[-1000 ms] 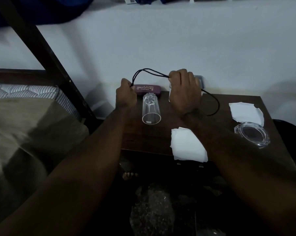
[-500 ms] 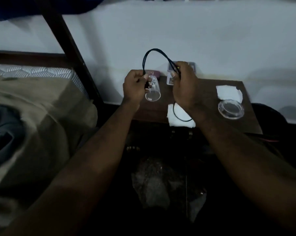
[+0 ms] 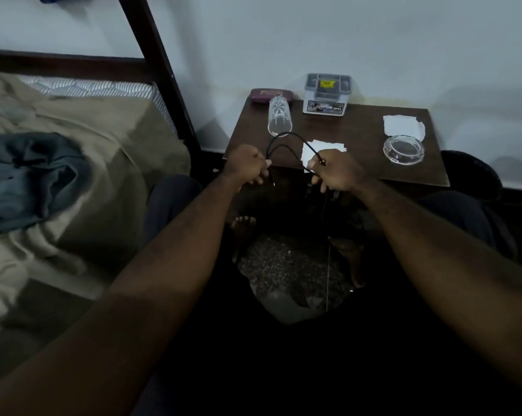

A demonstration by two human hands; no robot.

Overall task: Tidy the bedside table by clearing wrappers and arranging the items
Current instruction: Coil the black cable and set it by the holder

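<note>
Black cable (image 3: 286, 142) loops thinly between left hand (image 3: 247, 166) and right hand (image 3: 338, 172)

The surface (image 3: 359, 124) is dark brown wood. On its far left lies a maroon case (image 3: 271, 95); just beside it a clear glass tumbler (image 3: 279, 120) has a cut star pattern on its base. The far box (image 3: 327, 93) is grey with a yellow sticker. Two paper pieces (image 3: 404, 124) are white, the ashtray (image 3: 403, 150) clear. The cable (image 3: 286, 142) is black. The bed's blanket (image 3: 103, 145) is olive-tan, its mattress (image 3: 97, 87) striped grey-white.
</note>
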